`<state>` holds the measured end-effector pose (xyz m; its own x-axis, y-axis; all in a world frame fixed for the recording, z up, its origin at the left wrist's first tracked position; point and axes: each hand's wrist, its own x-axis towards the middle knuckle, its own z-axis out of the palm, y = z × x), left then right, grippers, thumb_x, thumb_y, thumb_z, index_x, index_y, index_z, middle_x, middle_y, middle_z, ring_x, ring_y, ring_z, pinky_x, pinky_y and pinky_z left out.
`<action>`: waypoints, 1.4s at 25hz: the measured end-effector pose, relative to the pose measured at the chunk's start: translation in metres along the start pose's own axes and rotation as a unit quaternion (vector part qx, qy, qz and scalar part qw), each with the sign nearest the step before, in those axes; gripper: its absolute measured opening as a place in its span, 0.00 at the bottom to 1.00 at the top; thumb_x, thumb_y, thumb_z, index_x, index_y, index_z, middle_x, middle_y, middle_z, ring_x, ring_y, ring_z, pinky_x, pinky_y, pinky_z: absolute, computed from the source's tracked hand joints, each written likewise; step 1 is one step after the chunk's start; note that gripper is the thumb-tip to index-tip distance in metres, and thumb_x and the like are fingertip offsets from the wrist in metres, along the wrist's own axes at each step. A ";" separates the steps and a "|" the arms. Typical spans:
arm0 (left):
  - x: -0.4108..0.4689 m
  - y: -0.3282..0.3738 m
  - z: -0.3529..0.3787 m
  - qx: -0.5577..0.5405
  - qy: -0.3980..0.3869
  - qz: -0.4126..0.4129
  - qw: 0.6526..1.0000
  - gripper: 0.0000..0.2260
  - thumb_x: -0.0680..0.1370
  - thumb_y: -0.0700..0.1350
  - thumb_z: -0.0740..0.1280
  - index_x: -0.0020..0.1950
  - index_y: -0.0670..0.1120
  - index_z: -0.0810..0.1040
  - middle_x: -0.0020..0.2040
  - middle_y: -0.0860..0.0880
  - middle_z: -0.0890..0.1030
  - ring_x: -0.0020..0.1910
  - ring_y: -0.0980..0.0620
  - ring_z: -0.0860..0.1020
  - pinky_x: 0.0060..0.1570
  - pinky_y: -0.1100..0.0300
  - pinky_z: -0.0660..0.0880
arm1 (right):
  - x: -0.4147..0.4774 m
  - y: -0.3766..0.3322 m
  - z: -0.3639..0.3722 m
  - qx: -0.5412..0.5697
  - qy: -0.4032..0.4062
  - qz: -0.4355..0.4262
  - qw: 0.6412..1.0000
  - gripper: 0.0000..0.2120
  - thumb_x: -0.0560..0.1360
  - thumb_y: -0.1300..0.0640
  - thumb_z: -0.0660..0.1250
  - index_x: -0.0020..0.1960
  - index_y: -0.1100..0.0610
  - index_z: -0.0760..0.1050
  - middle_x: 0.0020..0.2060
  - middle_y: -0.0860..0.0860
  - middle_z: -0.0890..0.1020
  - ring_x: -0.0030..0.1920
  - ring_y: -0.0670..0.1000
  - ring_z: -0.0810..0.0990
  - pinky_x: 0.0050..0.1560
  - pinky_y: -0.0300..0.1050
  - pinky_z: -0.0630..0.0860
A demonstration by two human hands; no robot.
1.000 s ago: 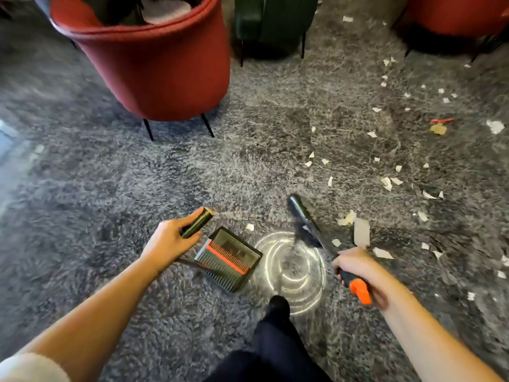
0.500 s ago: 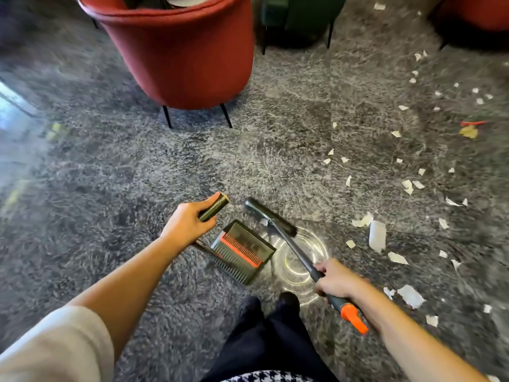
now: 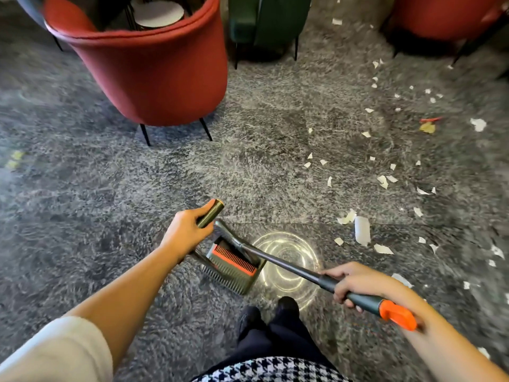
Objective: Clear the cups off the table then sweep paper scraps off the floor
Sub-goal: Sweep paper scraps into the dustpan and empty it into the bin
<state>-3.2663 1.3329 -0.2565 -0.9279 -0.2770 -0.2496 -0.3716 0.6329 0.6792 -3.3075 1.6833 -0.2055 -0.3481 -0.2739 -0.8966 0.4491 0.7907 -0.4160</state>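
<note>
My left hand (image 3: 185,233) grips the dark upright handle (image 3: 210,213) of a dustpan (image 3: 232,267), whose green tray with an orange comb strip rests on the grey carpet in front of my feet. My right hand (image 3: 355,282) grips a broom handle (image 3: 289,264) with an orange end cap (image 3: 398,315). The broom head (image 3: 221,228) lies over the dustpan's far edge. White paper scraps (image 3: 362,230) lie scattered over the carpet to the right, several near the dustpan and more further off.
A red tub chair (image 3: 154,70) stands at the far left, a green chair (image 3: 267,20) behind it and another red chair (image 3: 446,17) at the far right. A round light reflection (image 3: 289,260) shines on the floor. My shoes (image 3: 268,312) stand just behind the dustpan.
The broom head has swept leftwards from the scraps onto the dustpan's mouth. My right hand moved down and right along with the handle. The view shifted slightly forward.
</note>
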 end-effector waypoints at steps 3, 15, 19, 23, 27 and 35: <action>-0.003 0.009 0.012 -0.012 -0.033 0.033 0.999 0.24 0.72 0.39 0.70 0.67 0.52 0.75 0.43 0.50 0.84 0.27 0.60 0.73 0.30 0.62 0.73 | -0.008 0.015 -0.011 0.059 0.021 0.008 0.998 0.31 0.71 0.74 0.59 0.71 0.55 0.67 0.30 0.55 0.78 0.19 0.46 0.73 0.18 0.35 0.68; 0.105 0.138 0.077 0.079 -0.163 0.237 0.954 0.24 0.73 0.39 0.69 0.69 0.52 0.73 0.42 0.48 0.84 0.25 0.66 0.71 0.27 0.70 0.66 | -0.028 0.107 -0.101 0.281 0.223 0.016 0.933 0.27 0.69 0.73 0.63 0.66 0.57 0.71 0.26 0.57 0.78 0.19 0.49 0.74 0.19 0.36 0.69; 0.153 0.193 0.116 0.124 -0.214 0.267 0.931 0.24 0.73 0.39 0.69 0.69 0.51 0.73 0.47 0.47 0.84 0.29 0.64 0.75 0.31 0.69 0.67 | -0.021 0.123 -0.158 0.301 0.269 0.034 0.914 0.20 0.67 0.73 0.62 0.59 0.68 0.75 0.23 0.57 0.74 0.19 0.50 0.72 0.19 0.36 0.69; 0.205 0.245 0.154 0.149 -0.246 0.307 0.907 0.24 0.73 0.39 0.70 0.68 0.52 0.74 0.39 0.47 0.83 0.25 0.63 0.71 0.28 0.69 0.65 | -0.006 0.134 -0.221 0.309 0.312 0.065 0.896 0.17 0.65 0.72 0.65 0.53 0.73 0.76 0.26 0.60 0.76 0.20 0.51 0.73 0.21 0.37 0.70; 0.248 0.272 0.176 0.125 -0.266 0.326 0.899 0.23 0.73 0.37 0.71 0.67 0.50 0.74 0.49 0.48 0.84 0.32 0.70 0.74 0.35 0.71 0.70 | 0.023 0.137 -0.245 0.307 0.312 0.085 0.895 0.19 0.67 0.72 0.65 0.58 0.69 0.75 0.28 0.60 0.77 0.23 0.53 0.73 0.23 0.39 0.70; 0.286 0.289 0.186 0.122 -0.272 0.339 0.892 0.25 0.73 0.38 0.71 0.68 0.51 0.73 0.43 0.55 0.81 0.30 0.72 0.73 0.32 0.76 0.67 | 0.069 0.115 -0.207 0.298 0.256 0.143 0.909 0.08 0.69 0.66 0.69 0.38 0.59 0.71 0.26 0.52 0.77 0.25 0.49 0.74 0.27 0.38 0.69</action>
<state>-3.6447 1.5712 -0.2595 -0.7947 0.5795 -0.1806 0.3473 0.6781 0.6478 -3.4506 1.8686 -0.2831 -0.4150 0.3073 -0.8564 0.8942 0.3114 -0.3216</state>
